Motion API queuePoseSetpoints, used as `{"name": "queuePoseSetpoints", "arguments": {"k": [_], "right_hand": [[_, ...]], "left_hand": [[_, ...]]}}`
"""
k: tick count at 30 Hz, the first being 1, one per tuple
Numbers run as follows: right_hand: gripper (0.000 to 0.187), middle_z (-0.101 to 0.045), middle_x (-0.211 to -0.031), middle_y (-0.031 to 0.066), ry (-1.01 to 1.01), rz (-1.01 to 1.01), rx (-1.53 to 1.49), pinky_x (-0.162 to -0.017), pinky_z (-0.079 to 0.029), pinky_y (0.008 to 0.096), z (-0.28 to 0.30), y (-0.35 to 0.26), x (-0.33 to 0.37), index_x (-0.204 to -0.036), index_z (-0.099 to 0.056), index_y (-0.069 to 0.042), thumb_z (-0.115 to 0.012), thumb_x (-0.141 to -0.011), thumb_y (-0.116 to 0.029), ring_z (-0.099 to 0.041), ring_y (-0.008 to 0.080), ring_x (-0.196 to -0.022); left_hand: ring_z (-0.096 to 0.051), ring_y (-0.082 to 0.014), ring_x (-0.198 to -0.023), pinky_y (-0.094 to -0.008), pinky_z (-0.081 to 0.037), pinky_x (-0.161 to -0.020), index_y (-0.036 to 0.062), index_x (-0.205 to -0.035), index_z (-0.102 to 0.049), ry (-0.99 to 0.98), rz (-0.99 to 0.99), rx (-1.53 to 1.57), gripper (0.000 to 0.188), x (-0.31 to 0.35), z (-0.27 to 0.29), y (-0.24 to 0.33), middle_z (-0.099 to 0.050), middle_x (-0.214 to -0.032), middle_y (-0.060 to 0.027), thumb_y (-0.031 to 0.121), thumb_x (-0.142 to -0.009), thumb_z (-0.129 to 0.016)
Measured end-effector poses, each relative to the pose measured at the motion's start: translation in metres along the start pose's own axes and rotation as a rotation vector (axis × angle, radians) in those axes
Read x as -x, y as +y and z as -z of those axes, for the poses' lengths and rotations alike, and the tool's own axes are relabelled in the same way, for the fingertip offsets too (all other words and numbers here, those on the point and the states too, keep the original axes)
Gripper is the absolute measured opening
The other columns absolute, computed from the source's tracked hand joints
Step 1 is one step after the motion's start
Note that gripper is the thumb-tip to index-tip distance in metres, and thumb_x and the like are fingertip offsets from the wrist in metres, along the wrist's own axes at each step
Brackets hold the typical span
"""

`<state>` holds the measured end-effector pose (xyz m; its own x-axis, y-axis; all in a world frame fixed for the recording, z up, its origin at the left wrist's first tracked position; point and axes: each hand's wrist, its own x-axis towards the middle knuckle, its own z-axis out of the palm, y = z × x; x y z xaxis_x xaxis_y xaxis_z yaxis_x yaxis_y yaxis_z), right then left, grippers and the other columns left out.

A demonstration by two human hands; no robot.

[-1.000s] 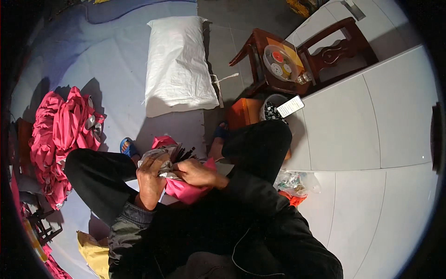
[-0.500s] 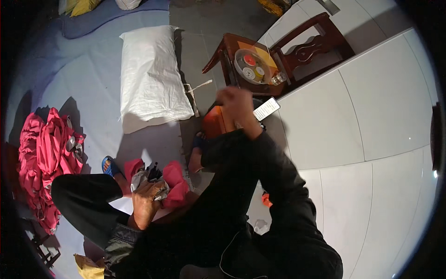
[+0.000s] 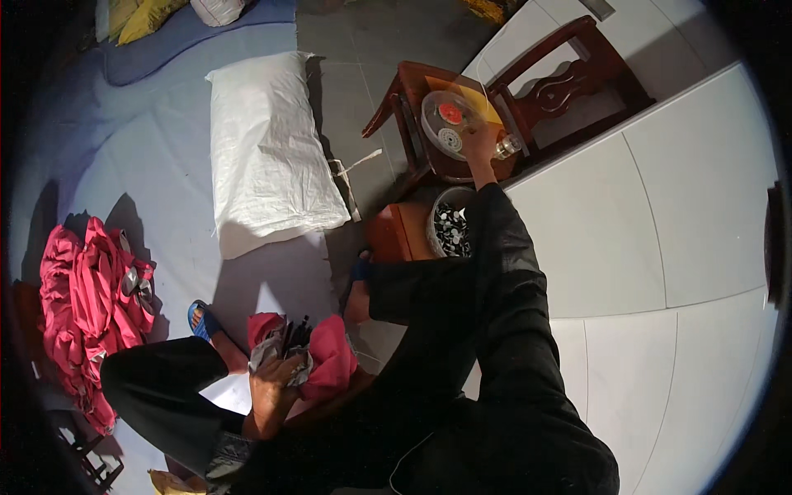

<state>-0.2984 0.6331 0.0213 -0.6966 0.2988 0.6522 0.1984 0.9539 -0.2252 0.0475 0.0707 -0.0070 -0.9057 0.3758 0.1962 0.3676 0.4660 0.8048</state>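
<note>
My left hand [image 3: 272, 386] is closed on a pink garment [image 3: 332, 355] with a grey lining, held low between my legs. Several thin black strips [image 3: 294, 332] stick up beside its fingers; what they are I cannot make out. Out over a wooden chair [image 3: 487, 170], my right hand [image 3: 478, 142] dips into a round clear tray [image 3: 427, 124]. Inside the tray lie a red disc [image 3: 450, 114] and a white disc [image 3: 450, 140] with holes. Those right fingers are small and partly hidden, so their grip does not show.
A basket [image 3: 434, 235] of small black and white pieces stands by an orange-brown box [image 3: 388, 231]. Small clear jars [image 3: 507, 147] sit on the chair beside the tray. A full white sack [image 3: 268, 148] lies ahead, and a heap of pink garments [image 3: 95, 305] at the left.
My right hand has moved forward from above the box to the tray, uncovering the basket. The phone seen before is now out of sight. My left hand keeps its hold on the garment.
</note>
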Motion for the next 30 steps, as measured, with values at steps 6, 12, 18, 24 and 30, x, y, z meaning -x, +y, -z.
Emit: {"name": "queuePoseSetpoints", "arguments": {"k": [6,12,18,24,30], "right_hand": [[0.028,-0.069,-0.119,0.0067,-0.577,-0.083,0.407,-0.094,-0.051,0.0394,-0.019,-0.014,-0.003,-0.112,-0.072,-0.013,-0.071,-0.088,-0.027,-0.065,0.0232,-0.107],[0.045,-0.067,-0.123,0.0089,-0.735,-0.172,0.375,-0.101,-0.047,0.0404,-0.019,-0.014,-0.013,-0.115,-0.072,-0.009,-0.074,-0.083,-0.041,-0.061,0.0260,-0.117],[0.042,-0.073,-0.099,0.0173,-0.588,-0.238,0.215,-0.088,-0.052,0.0424,-0.026,-0.004,-0.010,-0.096,-0.076,-0.004,-0.082,-0.071,-0.037,-0.069,0.0299,-0.098],[0.034,-0.070,-0.103,0.0132,-0.387,-0.085,0.275,-0.087,-0.052,0.0420,-0.030,-0.003,0.005,-0.100,-0.075,-0.009,-0.079,-0.076,-0.032,-0.067,0.0290,-0.100],[0.023,-0.072,-0.092,0.0125,-0.298,-0.083,0.239,-0.081,-0.053,0.0422,-0.030,-0.003,0.009,-0.090,-0.076,-0.009,-0.080,-0.073,-0.023,-0.069,0.0290,-0.091]], "left_hand": [[-0.065,-0.0338,-0.081,-0.0425,-0.052,-0.070,0.0079,-0.101,-0.069,-0.050,0.057,-0.021,0.051,-0.002,-0.001,0.001,-0.069,-0.087,-0.0120,-0.005,-0.052,-0.069],[-0.063,-0.0342,-0.078,-0.0426,-0.051,-0.065,0.0069,-0.101,-0.069,-0.096,0.082,-0.034,0.052,-0.007,-0.002,-0.001,-0.067,-0.082,-0.0121,-0.005,-0.050,-0.069],[-0.062,-0.0347,-0.076,-0.0440,-0.050,-0.064,0.0075,-0.100,-0.069,-0.071,0.095,-0.035,0.052,-0.008,-0.002,-0.002,-0.065,-0.079,-0.0118,-0.005,-0.049,-0.070],[-0.065,-0.0369,-0.081,-0.0434,-0.051,-0.068,0.0085,-0.108,-0.070,-0.097,0.109,0.009,0.057,-0.001,-0.003,-0.008,-0.068,-0.087,-0.0156,-0.009,-0.053,-0.064],[-0.067,-0.0372,-0.088,-0.0429,-0.053,-0.072,0.0075,-0.109,-0.070,-0.144,0.104,-0.009,0.058,-0.001,-0.001,-0.007,-0.071,-0.094,-0.0171,-0.009,-0.054,-0.065]]}}
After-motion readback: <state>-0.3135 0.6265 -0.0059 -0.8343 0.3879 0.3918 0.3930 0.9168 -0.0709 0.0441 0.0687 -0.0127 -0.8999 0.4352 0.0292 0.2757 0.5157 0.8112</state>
